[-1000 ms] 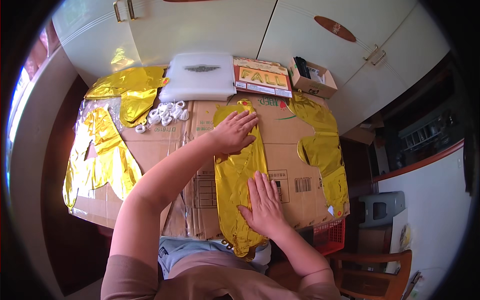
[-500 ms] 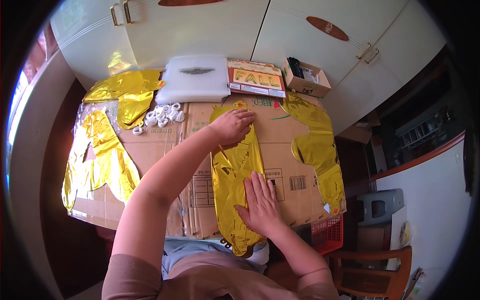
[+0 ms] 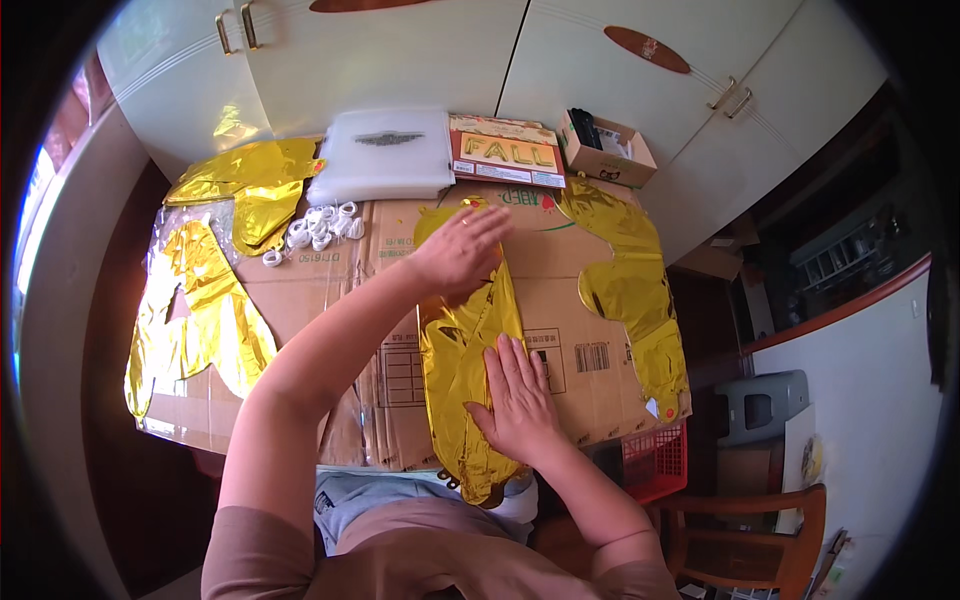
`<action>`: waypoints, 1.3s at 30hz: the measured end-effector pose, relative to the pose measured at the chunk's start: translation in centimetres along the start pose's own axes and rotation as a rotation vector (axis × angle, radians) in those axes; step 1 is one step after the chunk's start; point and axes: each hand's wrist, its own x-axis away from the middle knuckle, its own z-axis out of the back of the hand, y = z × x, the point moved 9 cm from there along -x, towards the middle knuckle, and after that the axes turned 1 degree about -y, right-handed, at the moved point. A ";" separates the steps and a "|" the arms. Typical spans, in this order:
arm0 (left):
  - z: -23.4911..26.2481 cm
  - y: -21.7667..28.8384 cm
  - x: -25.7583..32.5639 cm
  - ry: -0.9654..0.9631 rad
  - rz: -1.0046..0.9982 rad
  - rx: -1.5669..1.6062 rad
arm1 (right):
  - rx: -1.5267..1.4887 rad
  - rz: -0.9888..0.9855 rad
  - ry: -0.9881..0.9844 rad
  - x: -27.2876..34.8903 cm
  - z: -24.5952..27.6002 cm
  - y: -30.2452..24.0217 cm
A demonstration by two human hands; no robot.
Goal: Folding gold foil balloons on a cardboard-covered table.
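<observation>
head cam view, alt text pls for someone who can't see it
Both hands press flat on a gold foil balloon lying on flattened cardboard: left hand at its far end, right hand nearer. More gold balloons lie either side.

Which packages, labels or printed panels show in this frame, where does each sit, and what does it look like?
Flat retail pack: table's far edge, centre; rectangular, red border, gold lettering.
White plastic bag: left of that pack; soft rectangle, dark emblem.
Small open carton: right of the pack; brown, dark item inside.
Barcode label: on the flattened cardboard, right of the right hand; black bars.
</observation>
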 end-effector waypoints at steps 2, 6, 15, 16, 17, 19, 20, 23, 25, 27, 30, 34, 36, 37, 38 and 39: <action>0.8 3.6 1.5 -0.027 -0.116 0.041 | 0.005 0.000 0.003 0.0 0.0 0.2; -1.0 5.9 4.4 -0.205 -0.127 0.126 | 0.006 0.021 0.018 0.0 0.0 -0.1; -0.8 5.0 4.6 -0.129 -0.064 0.236 | -0.005 0.030 0.020 0.0 0.3 -0.2; -0.8 5.2 4.6 -0.144 -0.070 0.209 | -0.009 0.028 0.020 0.0 0.3 -0.2; -0.8 5.2 4.5 -0.159 -0.076 0.182 | -0.012 0.025 0.019 0.0 0.3 -0.1; -0.7 5.2 4.4 -0.178 -0.085 0.145 | -0.013 0.028 0.017 0.0 0.2 -0.1; -0.7 5.0 4.4 -0.182 -0.088 0.137 | -0.013 0.029 0.016 0.0 0.2 -0.1; -0.6 4.7 4.0 -0.178 -0.082 0.148 | -0.010 0.028 0.016 0.0 0.2 -0.1; -0.4 4.4 3.8 -0.169 -0.077 0.156 | -0.003 0.026 0.014 0.0 0.2 -0.1; -0.3 4.2 3.5 -0.156 -0.083 0.156 | -0.001 0.029 0.017 0.0 0.2 -0.2; -0.4 3.6 3.1 -0.122 -0.086 0.146 | -0.004 0.034 0.023 0.0 0.1 -0.2; -0.2 3.4 2.9 -0.083 -0.089 0.159 | -0.008 0.030 0.023 0.0 0.2 -0.2; -0.1 3.3 2.7 -0.062 -0.098 0.158 | -0.009 0.029 0.026 0.0 0.2 -0.2; 0.0 3.0 2.5 -0.058 -0.084 0.166 | -0.009 0.029 0.028 0.0 0.2 -0.1; 0.2 2.8 2.3 -0.053 -0.071 0.174 | -0.009 0.028 0.030 0.1 0.2 -0.1; 0.3 2.5 2.1 -0.048 -0.056 0.182 | -0.009 0.028 0.028 0.0 0.2 -0.1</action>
